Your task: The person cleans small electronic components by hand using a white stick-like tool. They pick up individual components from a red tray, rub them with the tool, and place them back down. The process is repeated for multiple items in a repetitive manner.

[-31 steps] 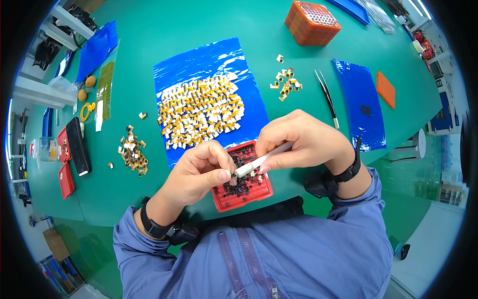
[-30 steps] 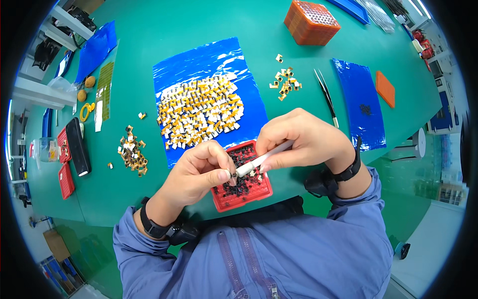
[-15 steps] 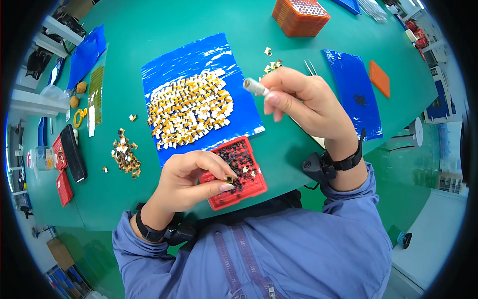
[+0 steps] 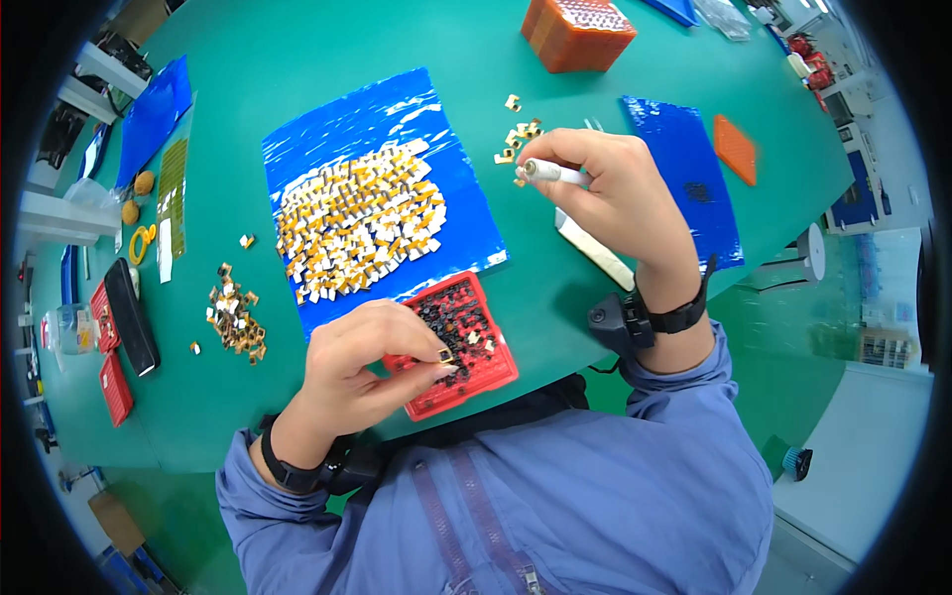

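Observation:
My left hand (image 4: 362, 362) is closed in a pinch on a small square gold part (image 4: 445, 356) with a dark middle. It holds this part just over a red tray (image 4: 504, 359) of tiny black pieces, near my body. Over to the right, my right hand (image 4: 625, 188) is closed around a white pen-shaped tool (image 4: 560, 174), whose metallic end points left. Beyond the tray lies a blue sheet (image 4: 461, 203), covered by a dense patch of small white-and-gold parts (image 4: 362, 223).
Loose gold parts lie in a pile (image 4: 236, 322) at left and a few (image 4: 519, 134) near my right hand. A white strip (image 4: 595, 248), another blue sheet (image 4: 684, 159), an orange lid (image 4: 735, 149) and an orange stack of trays (image 4: 578, 38) are around. A black case (image 4: 132, 317) sits far left.
My right hand has turned and drawn the white tool rightward; its end sits farther from the blue sheet. My left hand keeps its pinch over the tray. The whole view has shifted slightly.

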A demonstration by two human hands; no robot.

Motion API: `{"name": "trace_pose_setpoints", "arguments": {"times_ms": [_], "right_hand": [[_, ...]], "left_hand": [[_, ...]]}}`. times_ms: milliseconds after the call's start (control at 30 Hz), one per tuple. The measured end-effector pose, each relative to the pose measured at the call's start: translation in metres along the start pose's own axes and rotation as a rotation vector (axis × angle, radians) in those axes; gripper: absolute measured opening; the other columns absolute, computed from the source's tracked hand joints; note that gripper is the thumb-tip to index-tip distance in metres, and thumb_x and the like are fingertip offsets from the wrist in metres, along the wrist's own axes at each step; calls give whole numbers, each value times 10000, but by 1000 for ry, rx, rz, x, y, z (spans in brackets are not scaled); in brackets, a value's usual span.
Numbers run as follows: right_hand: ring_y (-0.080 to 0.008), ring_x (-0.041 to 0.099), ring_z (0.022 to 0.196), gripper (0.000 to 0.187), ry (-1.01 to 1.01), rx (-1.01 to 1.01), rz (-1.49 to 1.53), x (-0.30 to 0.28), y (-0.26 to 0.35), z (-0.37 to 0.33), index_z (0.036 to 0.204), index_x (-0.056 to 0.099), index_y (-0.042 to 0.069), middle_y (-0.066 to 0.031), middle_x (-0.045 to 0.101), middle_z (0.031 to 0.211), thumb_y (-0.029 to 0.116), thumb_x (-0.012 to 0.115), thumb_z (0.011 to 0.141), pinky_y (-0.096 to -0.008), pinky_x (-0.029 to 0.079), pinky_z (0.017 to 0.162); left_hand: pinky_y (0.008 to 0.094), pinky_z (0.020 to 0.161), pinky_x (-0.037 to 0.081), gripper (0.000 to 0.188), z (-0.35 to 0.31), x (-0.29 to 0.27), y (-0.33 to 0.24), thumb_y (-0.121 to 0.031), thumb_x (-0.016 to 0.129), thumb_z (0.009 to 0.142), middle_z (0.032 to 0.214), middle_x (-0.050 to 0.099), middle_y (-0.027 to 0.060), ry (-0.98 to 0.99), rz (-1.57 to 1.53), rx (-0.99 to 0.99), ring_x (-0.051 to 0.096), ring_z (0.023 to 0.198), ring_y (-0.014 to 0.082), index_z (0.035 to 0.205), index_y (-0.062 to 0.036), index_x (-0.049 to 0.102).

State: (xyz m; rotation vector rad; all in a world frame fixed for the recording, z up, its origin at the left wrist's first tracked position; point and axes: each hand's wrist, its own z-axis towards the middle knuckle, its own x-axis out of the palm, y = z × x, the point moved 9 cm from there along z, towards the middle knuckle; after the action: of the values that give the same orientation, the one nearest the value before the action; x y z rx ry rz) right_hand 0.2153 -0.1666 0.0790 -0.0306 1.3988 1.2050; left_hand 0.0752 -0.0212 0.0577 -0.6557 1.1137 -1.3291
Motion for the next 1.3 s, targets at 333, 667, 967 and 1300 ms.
{"name": "trace_pose_setpoints", "arguments": {"times_ms": [333,667,967,1300], "right_hand": [[-292,606,715,243,188,69,-488,-2,-14,-62,874,611,25,-113,598,817,178,722,721,-374,494,616],[-253,598,652,158,80,-79,-503,7,-4,-70,808,507,50,-71,559,705,87,635,725,-365,473,542],[-156,515,555,354,148,-344,72,4,87,-92,1086,665,128,4,532,655,117,708,734,-297,430,494],[-147,512,596,355,188,-379,76,12,98,-102,1059,678,136,9,518,694,163,738,710,-279,415,487]], "left_hand": [[295,601,491,179,0,0,-18,36,752,643,735,645,71,-22,131,144,623,664,200,763,-32,637],[260,553,476,164,-10,8,-55,-45,711,603,767,648,36,11,403,453,624,684,166,756,-71,661],[273,520,467,161,-15,18,-68,-66,720,627,793,651,48,60,490,527,627,679,190,755,-57,622],[281,518,476,156,-16,22,-69,-81,690,649,811,650,65,68,532,548,628,699,202,791,-58,631]]}}
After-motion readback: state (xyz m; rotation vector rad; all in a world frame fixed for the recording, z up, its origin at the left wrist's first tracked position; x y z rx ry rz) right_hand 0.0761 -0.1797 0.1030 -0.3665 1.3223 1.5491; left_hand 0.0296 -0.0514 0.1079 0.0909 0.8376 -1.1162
